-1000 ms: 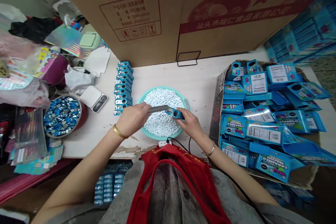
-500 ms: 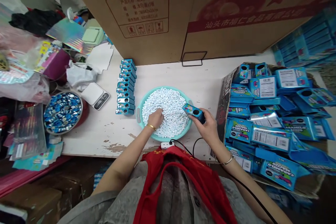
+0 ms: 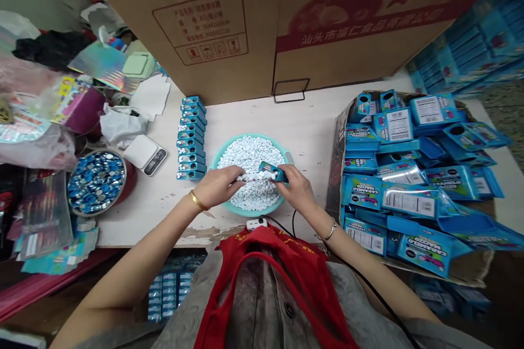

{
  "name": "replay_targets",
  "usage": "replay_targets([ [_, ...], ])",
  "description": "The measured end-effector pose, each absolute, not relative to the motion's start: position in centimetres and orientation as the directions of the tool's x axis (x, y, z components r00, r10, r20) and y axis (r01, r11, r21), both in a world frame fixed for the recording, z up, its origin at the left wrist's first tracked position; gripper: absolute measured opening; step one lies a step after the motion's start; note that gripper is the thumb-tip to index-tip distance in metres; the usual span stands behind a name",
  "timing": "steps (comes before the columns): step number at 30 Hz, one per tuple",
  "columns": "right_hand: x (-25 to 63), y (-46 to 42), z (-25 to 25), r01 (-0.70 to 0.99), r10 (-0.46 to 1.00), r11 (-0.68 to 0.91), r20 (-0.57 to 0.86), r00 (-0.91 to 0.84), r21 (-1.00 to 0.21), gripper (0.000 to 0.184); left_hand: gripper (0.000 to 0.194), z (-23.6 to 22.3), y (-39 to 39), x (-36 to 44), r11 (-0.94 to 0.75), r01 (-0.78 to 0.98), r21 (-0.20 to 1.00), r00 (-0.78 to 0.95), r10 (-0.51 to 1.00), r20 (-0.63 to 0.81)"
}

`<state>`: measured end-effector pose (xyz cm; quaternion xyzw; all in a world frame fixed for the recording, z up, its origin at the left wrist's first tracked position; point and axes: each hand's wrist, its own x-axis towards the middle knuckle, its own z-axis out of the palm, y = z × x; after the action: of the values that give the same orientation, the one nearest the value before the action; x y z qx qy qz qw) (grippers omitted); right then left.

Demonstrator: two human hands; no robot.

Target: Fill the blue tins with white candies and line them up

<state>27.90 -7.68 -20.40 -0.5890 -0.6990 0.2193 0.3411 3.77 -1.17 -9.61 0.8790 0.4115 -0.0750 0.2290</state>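
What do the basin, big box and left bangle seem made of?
Basin: probably smooth plastic, from its even mint colour.
Big box: matte cardboard, by its brown printed panels.
Left bangle: likely polished metal, by its golden shine; solid or plated, unclear.

On the large brown cardboard carton (image 3: 245,79), "板装" is printed in a dark red block, and "汕头市福仁食品有限公司" is lettered on a dark red band (image 3: 295,42). "产品名称" is shown in its red-outlined panel (image 3: 200,27), above umbrella and glass signs. "CARAMELO MACIZO" is carried by glossy blue packs (image 3: 362,193). On the small blue box (image 3: 280,174) held in the right hand (image 3: 298,190), the print is too small to be read.
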Motion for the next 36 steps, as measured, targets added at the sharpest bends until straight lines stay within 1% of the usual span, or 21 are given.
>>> replay_targets([
  [3,27.0,-7.8,-20.4,0.666,0.968,0.240,0.228,-0.107,-0.706,0.029,0.029,-6.5,-1.1,6.0,-0.588,0.788,0.181,0.605,0.685,-0.407],
  [6,26.4,-8.1,-20.5,0.645,0.967,0.247,0.225,-0.119,-0.723,0.031,0.029,-4.3,-1.5,8.3,-0.608,0.791,0.060,0.568,0.695,-0.441],
  [8,26.2,-8.2,-20.5,0.632,0.967,0.248,0.223,-0.120,-0.734,0.031,0.027,-3.3,-1.9,9.2,-0.619,0.785,0.035,0.571,0.700,-0.430],
  [11,26.2,-8.3,-20.6,0.628,0.970,0.237,0.218,-0.109,-0.741,0.030,0.024,-3.1,-2.1,8.7,-0.623,0.780,0.047,0.587,0.704,-0.399],
  [13,26.5,-8.3,-20.7,0.633,0.974,0.218,0.207,-0.093,-0.742,0.029,0.022,-4.0,-2.0,6.9,-0.591,0.805,0.046,0.562,0.736,-0.378],
  [15,27.1,-8.3,-20.8,0.639,0.977,0.199,0.200,-0.071,-0.743,0.028,0.024,-6.3,-1.9,4.3,-0.505,0.862,0.031,0.480,0.796,-0.369],
  [17,27.8,-8.3,-20.7,0.639,0.980,0.174,0.197,-0.036,-0.749,0.029,0.025,-9.8,-2.1,1.9,-0.402,0.916,0.012,0.369,0.827,-0.424],
  [18,28.2,-8.3,-20.6,0.637,0.981,0.158,0.194,-0.014,-0.754,0.030,0.024,-11.9,-2.4,1.2,-0.364,0.931,0.009,0.323,0.816,-0.480],
  [20,29.0,-8.4,-20.4,0.631,0.982,0.125,0.185,0.030,-0.766,0.032,0.022,-16.3,-3.2,1.0,-0.300,0.953,0.032,0.262,0.771,-0.581],
  [21,29.3,-8.4,-20.3,0.630,0.982,0.110,0.181,0.050,-0.769,0.033,0.022,-18.3,-3.6,1.7,-0.266,0.962,0.062,0.249,0.760,-0.601],
  [24,30.0,-8.5,-20.1,0.631,0.980,0.081,0.176,0.090,-0.771,0.033,0.026,-23.0,-4.0,5.2,-0.218,0.964,0.153,0.266,0.770,-0.580],
  [26,30.1,-8.7,-20.0,0.636,0.979,0.061,0.171,0.114,-0.770,0.035,0.029,-24.7,-3.8,7.4,-0.227,0.954,0.194,0.297,0.778,-0.554],
  [28,30.1,-8.8,-20.1,0.634,0.976,0.036,0.163,0.143,-0.773,0.036,0.030,-25.4,-3.4,8.4,-0.232,0.945,0.229,0.322,0.784,-0.532],
  [31,30.1,-8.9,-20.3,0.614,0.972,0.009,0.151,0.180,-0.790,0.036,0.027,-25.1,-3.2,7.5,-0.237,0.934,0.266,0.345,0.784,-0.515],
  [33,30.2,-8.9,-20.5,0.603,0.970,0.007,0.153,0.191,-0.798,0.036,0.026,-24.3,-3.3,5.9,-0.235,0.927,0.293,0.358,0.787,-0.503],
  [36,30.5,-8.8,-20.7,0.611,0.968,0.022,0.169,0.183,-0.791,0.036,0.027,-22.0,-3.5,3.5,-0.243,0.889,0.389,0.410,0.801,-0.437],
])
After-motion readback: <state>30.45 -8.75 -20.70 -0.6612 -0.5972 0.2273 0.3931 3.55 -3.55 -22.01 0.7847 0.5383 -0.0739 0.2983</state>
